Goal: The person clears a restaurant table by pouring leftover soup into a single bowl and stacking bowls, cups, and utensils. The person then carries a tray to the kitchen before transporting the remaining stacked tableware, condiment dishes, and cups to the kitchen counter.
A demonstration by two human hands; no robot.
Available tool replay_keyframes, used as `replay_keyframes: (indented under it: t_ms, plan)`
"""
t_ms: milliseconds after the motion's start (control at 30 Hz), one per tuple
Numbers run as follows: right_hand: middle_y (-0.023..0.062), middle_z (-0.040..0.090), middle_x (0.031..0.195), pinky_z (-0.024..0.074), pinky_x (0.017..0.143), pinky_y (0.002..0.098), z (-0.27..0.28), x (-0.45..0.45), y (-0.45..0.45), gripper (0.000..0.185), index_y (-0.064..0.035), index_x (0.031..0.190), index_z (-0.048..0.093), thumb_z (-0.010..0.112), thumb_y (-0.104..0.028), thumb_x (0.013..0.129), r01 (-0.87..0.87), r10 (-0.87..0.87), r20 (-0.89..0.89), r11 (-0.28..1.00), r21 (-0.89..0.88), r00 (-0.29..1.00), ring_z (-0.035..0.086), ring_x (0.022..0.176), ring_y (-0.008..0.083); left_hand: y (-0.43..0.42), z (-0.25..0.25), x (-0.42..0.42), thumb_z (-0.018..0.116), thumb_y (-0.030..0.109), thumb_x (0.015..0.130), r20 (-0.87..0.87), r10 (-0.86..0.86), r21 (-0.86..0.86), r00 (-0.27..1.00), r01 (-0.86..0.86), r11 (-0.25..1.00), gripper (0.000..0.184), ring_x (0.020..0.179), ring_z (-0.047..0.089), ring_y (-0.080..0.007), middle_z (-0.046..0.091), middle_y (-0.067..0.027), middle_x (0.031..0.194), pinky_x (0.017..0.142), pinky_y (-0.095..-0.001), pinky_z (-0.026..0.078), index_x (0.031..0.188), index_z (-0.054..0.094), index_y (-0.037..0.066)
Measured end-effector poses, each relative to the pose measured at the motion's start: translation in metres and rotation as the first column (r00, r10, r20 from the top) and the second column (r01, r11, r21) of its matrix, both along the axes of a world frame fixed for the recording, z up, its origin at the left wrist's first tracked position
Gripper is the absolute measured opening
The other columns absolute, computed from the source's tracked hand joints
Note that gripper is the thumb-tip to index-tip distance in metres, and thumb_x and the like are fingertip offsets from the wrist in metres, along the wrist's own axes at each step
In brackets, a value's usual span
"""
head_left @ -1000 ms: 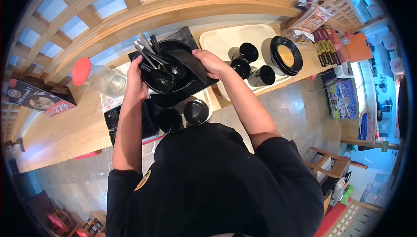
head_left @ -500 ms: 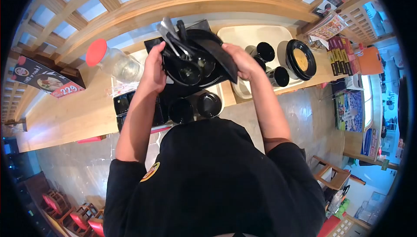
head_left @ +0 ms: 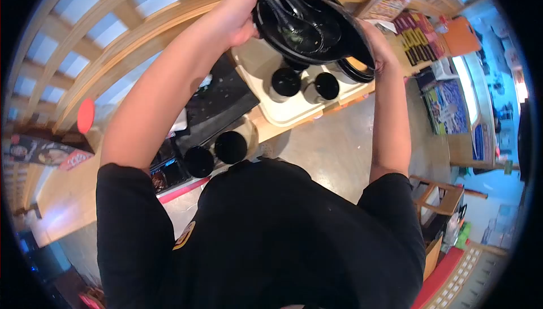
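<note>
A black bowl [head_left: 308, 57] with black spoons [head_left: 300, 31] in it is held up between my hands, tilted toward me. My left hand [head_left: 243, 12] grips its left rim, thumb over the spoon handles. My right hand [head_left: 382, 48] is closed on the right side, at a black curved dish edge; most of its fingers are hidden. Below is a beige tray [head_left: 283, 115] bearing a black cup [head_left: 285, 82] and another black cup [head_left: 326, 86]. A stacked black dish [head_left: 357, 74] with something orange inside is partly hidden behind the held bowl.
To the left lie a flat black tray [head_left: 226, 97], two black cups [head_left: 231, 147] and a black compartment box [head_left: 167, 170]. A red-lidded jug [head_left: 85, 115] and a sign [head_left: 48, 153] stand farther left. Menus [head_left: 387, 0] and boxes [head_left: 418, 37] are at the right; a wooden lattice [head_left: 113, 29] runs behind.
Both hands have carried the black bowl and spoons from above the left tray to above the right tray. The view has shifted, and the flat black tray on the left is now uncovered.
</note>
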State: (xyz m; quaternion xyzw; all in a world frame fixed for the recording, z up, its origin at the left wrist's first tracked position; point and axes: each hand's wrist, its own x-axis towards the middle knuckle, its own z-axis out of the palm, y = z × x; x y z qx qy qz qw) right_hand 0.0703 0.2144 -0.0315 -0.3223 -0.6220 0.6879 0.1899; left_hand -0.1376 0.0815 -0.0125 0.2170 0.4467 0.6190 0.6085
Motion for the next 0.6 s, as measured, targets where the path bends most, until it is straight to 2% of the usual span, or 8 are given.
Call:
replay_keyframes:
  t_ms: [33, 167, 200, 233, 400, 500, 533, 600]
  plan:
    - [0.0074, 0.062, 0.083, 0.0514, 0.058, 0.0242, 0.007, 0.016, 0.005, 0.028, -0.0003, 0.1, 0.057, 0.046, -0.022, 0.087, 0.112, -0.115, 0.038, 0.991, 0.075, 0.993, 0.061, 0.068, 0.0128, 0.023, 0.001, 0.009, 0.046, 0.039, 0.082, -0.024, 0.002, -0.036, 1.0, -0.003, 0.999, 0.032, 0.067, 0.062, -0.0192, 0.063, -0.0069, 0.07, 0.06, -0.0331, 0.052, 0.078, 0.06, 0.01]
    - [0.0086, 0.063, 0.083, 0.053, 0.053, 0.0273, -0.01, 0.073, 0.078, 0.031, -0.0006, 0.103, 0.056, 0.042, -0.024, 0.089, 0.172, -0.179, 0.09, 0.981, 0.089, 0.98, 0.062, 0.067, 0.0144, 0.113, -0.017, 0.045, 0.046, 0.04, 0.08, 0.066, -0.178, 0.06, 0.982, 0.174, 0.983, 0.035, 0.063, 0.061, -0.0194, 0.062, -0.0062, 0.064, 0.058, -0.0332, 0.051, 0.066, 0.06, 0.011]
    - [0.0087, 0.063, 0.083, 0.0531, 0.053, 0.0275, -0.01, 0.083, 0.086, 0.031, -0.0008, 0.104, 0.056, 0.041, -0.024, 0.089, 0.187, -0.194, 0.084, 0.979, 0.085, 0.977, 0.062, 0.066, 0.0145, 0.135, -0.024, 0.053, 0.045, 0.041, 0.081, 0.098, -0.219, 0.059, 0.971, 0.214, 0.975, 0.036, 0.061, 0.06, -0.0201, 0.062, -0.0061, 0.065, 0.059, -0.0359, 0.051, 0.068, 0.06, 0.011]
    - [0.0088, 0.063, 0.083, 0.0532, 0.054, 0.0277, -0.011, 0.092, 0.094, 0.031, -0.0011, 0.104, 0.056, 0.04, -0.024, 0.09, 0.2, -0.206, 0.079, 0.976, 0.08, 0.975, 0.062, 0.066, 0.0147, 0.154, -0.035, 0.067, 0.045, 0.041, 0.078, 0.046, -0.215, -0.042, 0.975, 0.217, 0.975, 0.035, 0.075, 0.061, -0.0206, 0.065, -0.0092, 0.085, 0.072, -0.0402, 0.046, 0.08, 0.061, 0.01]
    - [0.0106, 0.063, 0.077, 0.0544, 0.051, 0.0295, -0.054, 0.132, 0.142, 0.033, -0.0001, 0.098, 0.055, 0.037, -0.028, 0.093, 0.236, -0.233, 0.17, 0.972, -0.002, 0.958, 0.062, 0.059, 0.0151, 0.202, -0.067, 0.112, 0.047, 0.041, 0.074, 0.075, -0.232, -0.136, 0.97, 0.24, 0.961, 0.034, 0.082, 0.058, -0.0257, 0.063, -0.0129, 0.088, 0.078, -0.0417, 0.043, 0.079, 0.06, 0.01]
    - [0.006, 0.061, 0.067, 0.046, 0.037, 0.024, -0.09, 0.149, 0.158, 0.029, -0.0041, 0.095, 0.057, 0.037, -0.026, 0.093, 0.316, -0.304, 0.188, 0.948, -0.032, 0.934, 0.057, 0.046, 0.0118, 0.231, -0.104, 0.126, 0.049, 0.04, 0.072, 0.098, -0.259, -0.179, 0.961, 0.273, 0.945, 0.035, 0.09, 0.056, -0.0274, 0.061, -0.0154, 0.096, 0.083, -0.0442, 0.039, 0.083, 0.059, 0.009]
    - [0.0027, 0.059, 0.063, 0.0371, 0.03, 0.0217, -0.093, 0.145, 0.149, 0.027, -0.0063, 0.093, 0.058, 0.038, -0.024, 0.092, 0.422, -0.406, 0.167, 0.903, -0.077, 0.899, 0.05, 0.039, 0.0088, 0.235, -0.111, 0.129, 0.049, 0.041, 0.072, 0.07, -0.249, -0.226, 0.966, 0.258, 0.939, 0.035, 0.089, 0.056, -0.0281, 0.061, -0.0153, 0.096, 0.082, -0.0443, 0.04, 0.083, 0.059, 0.009]
    - [0.0019, 0.058, 0.062, 0.0345, 0.029, 0.0214, -0.122, 0.161, 0.175, 0.027, -0.0061, 0.093, 0.059, 0.038, -0.023, 0.092, 0.38, -0.36, 0.208, 0.923, -0.064, 0.91, 0.047, 0.036, 0.0082, 0.232, -0.112, 0.132, 0.05, 0.041, 0.071, 0.091, -0.262, -0.266, 0.961, 0.277, 0.923, 0.039, 0.094, 0.054, -0.0295, 0.06, -0.0159, 0.101, 0.082, -0.0434, 0.039, 0.087, 0.059, 0.007]
